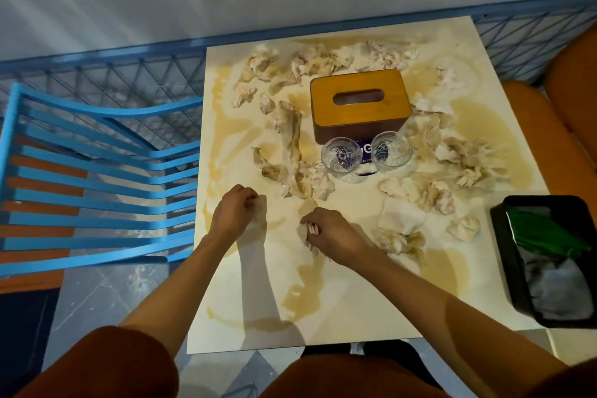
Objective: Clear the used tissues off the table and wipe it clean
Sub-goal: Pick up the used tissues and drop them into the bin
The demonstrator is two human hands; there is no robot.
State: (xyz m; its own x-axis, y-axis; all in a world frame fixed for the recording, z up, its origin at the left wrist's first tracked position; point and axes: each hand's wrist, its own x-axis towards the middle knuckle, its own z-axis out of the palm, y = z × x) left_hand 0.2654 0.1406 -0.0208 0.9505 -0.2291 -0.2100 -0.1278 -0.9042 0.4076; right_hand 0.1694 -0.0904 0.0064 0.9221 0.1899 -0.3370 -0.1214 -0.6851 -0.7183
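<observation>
Gathering soggy tissues from the near edge of a stained table

Crumpled used tissues [292,145] lie all over the cream table [355,307], thickest around the wooden tissue box [358,103] and two drinking glasses [340,155]. The left hand [234,213] is curled around a small wad; the right hand [329,233] is closed on another, fingers tucked under. This looks like the clearing step, barely begun. Next these wads likely go into the black bin [504,245] at the right edge, then the brown spills need wiping. The box and glasses stand in the way; a blue chair [97,191] sits left.
</observation>
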